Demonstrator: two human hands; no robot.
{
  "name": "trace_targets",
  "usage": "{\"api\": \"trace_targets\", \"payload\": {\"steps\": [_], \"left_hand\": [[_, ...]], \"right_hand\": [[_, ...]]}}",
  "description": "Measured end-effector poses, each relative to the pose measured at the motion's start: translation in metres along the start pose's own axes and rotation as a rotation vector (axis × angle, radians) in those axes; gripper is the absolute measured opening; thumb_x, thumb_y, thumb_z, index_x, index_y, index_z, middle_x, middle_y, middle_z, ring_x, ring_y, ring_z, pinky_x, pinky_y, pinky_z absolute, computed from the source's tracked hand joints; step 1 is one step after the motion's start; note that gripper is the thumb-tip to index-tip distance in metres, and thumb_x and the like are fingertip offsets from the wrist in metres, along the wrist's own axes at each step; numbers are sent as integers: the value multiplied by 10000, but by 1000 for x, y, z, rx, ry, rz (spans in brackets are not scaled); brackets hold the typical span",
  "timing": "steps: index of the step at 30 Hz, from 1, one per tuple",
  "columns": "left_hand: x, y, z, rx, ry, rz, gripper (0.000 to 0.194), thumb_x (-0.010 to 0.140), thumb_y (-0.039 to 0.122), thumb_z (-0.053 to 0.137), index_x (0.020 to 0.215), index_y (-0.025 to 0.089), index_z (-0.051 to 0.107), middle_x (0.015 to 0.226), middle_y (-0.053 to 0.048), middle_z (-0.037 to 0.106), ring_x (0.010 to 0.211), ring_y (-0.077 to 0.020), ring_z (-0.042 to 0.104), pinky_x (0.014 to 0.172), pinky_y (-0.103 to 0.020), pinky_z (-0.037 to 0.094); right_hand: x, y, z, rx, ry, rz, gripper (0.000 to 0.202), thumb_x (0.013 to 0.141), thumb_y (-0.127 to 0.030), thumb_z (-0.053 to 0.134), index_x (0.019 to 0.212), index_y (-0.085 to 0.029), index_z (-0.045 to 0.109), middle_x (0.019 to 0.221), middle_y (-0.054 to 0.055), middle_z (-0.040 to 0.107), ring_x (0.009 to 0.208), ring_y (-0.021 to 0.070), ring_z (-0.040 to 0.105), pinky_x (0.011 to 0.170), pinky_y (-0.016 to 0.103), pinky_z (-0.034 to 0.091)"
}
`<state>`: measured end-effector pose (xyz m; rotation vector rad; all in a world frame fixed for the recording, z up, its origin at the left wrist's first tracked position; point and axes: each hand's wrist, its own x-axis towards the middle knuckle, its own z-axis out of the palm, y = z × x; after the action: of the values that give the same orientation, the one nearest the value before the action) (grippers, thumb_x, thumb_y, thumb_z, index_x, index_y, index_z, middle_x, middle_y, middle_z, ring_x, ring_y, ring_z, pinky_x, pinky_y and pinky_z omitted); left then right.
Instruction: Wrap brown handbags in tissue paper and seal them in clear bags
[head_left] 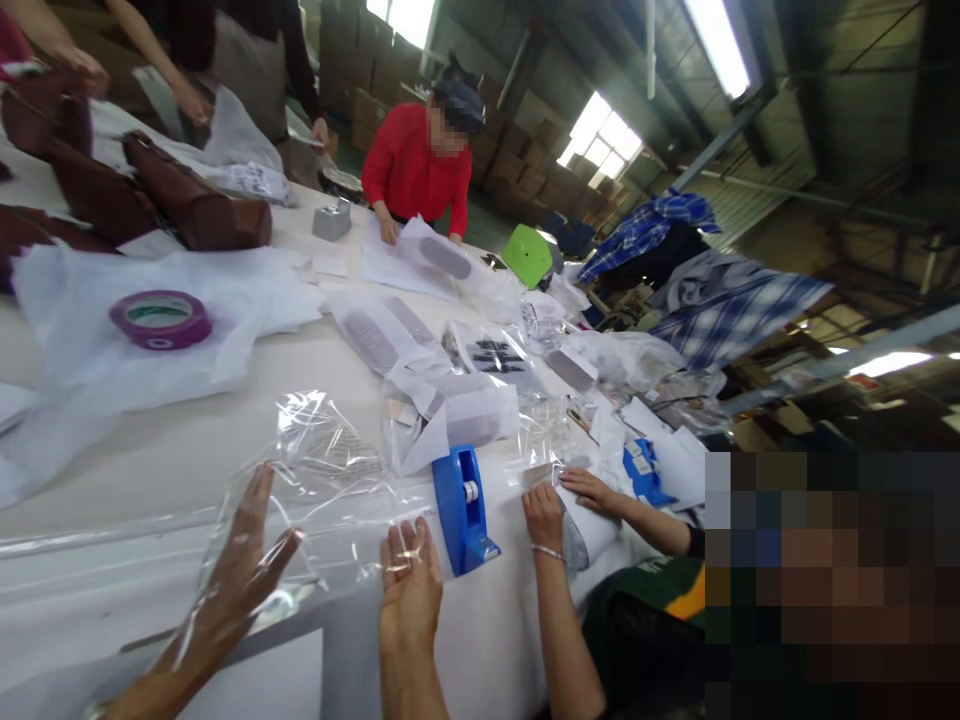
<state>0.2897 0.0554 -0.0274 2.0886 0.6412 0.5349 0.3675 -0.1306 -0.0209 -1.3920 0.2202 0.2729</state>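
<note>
Clear plastic film, a bag by its look, [330,450] lies crumpled and shiny over the white table [300,375]. My left hand [240,560] is inside or beneath this film at the lower left, its fingers spread and thumb apart. Palm up, my right hand [411,580] is at the film's right end with its fingers slightly curled; no object shows in its palm. Just right of that hand stands a blue tape dispenser [459,510]. White paper [277,675] lies near the table's front edge, below my left hand.
A neighbour's hands [562,500] work on a wrapped item at the right. Wrapped packages [480,410] lie beyond the dispenser. Purple tape [161,320] rests on white tissue at the left, near brown bags [202,205]. A person in red [416,160] stands across the table.
</note>
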Motion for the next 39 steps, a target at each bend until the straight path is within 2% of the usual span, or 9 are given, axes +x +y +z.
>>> {"api": "trace_targets", "payload": {"steps": [5, 9, 11, 14, 19, 25, 31, 36, 39], "left_hand": [[0, 18, 15, -54, 10, 82, 826, 930, 671, 332, 1575, 276, 0, 1651, -80, 82, 1482, -397, 169, 1197, -604, 198], [4, 29, 27, -44, 32, 185, 790, 956, 614, 372, 1570, 311, -23, 1655, -75, 64, 1496, -371, 125, 1201, -603, 159], [5, 32, 32, -38, 26, 190, 794, 956, 621, 378, 1571, 310, -18, 1653, -83, 74, 1497, -363, 131, 1201, -593, 172], [4, 31, 39, -32, 32, 185, 796, 954, 642, 355, 1576, 277, 18, 1646, -107, 110, 1494, -353, 154, 1206, -564, 190], [5, 19, 45, -8, 67, 261, 787, 959, 634, 345, 1577, 258, 35, 1636, -125, 148, 1488, -354, 180, 1201, -571, 198], [7, 12, 41, -2, 59, 267, 785, 972, 595, 362, 1579, 230, 22, 1639, -141, 119, 1497, -350, 142, 1212, -568, 160], [8, 5, 34, 13, 80, 275, 791, 964, 594, 396, 1577, 258, 26, 1640, -125, 133, 1493, -336, 160, 1199, -547, 228], [9, 6, 26, -17, 60, 222, 823, 946, 615, 426, 1576, 268, 25, 1636, -138, 142, 1485, -347, 185, 1187, -558, 240], [9, 13, 18, -55, 21, 157, 833, 944, 576, 475, 1576, 273, 24, 1640, -132, 130, 1487, -341, 182, 1197, -544, 216]], "right_hand": [[-6, 7, -5, 22, 74, -51, 291, 836, -433, 622, 1123, -416, 575, 1042, 9, 687, 1121, 276, 646, 742, 433, 592], [-7, 9, -12, 42, 126, -80, 259, 827, -437, 619, 1080, -422, 564, 1039, -9, 696, 1108, 267, 656, 697, 393, 605], [-6, 9, -15, 64, 154, -89, 226, 845, -448, 595, 1065, -411, 557, 1018, -5, 701, 1078, 255, 672, 674, 370, 607], [-6, 9, -18, 100, 185, -94, 197, 872, -461, 569, 1055, -388, 551, 1003, 6, 708, 1042, 237, 689, 687, 357, 607], [-8, 10, -21, 151, 194, -92, 228, 850, -494, 613, 1020, -351, 560, 998, 28, 721, 1008, 243, 703, 727, 380, 610], [-8, 15, -21, 206, 178, -46, 384, 810, -562, 659, 1064, -286, 574, 1103, 73, 721, 1087, 245, 683, 874, 405, 589], [-7, 19, -16, 389, 159, 115, 478, 809, -552, 700, 1111, -220, 537, 1179, 90, 704, 1164, 200, 649, 1095, 386, 446], [-6, 15, -7, 417, 172, 128, 499, 786, -547, 731, 1100, -202, 554, 1147, 95, 714, 1161, 212, 651, 1123, 415, 415], [-5, 12, -1, 428, 193, 138, 543, 725, -567, 775, 1073, -203, 570, 1097, 78, 727, 1147, 211, 660, 1128, 409, 410]]}}
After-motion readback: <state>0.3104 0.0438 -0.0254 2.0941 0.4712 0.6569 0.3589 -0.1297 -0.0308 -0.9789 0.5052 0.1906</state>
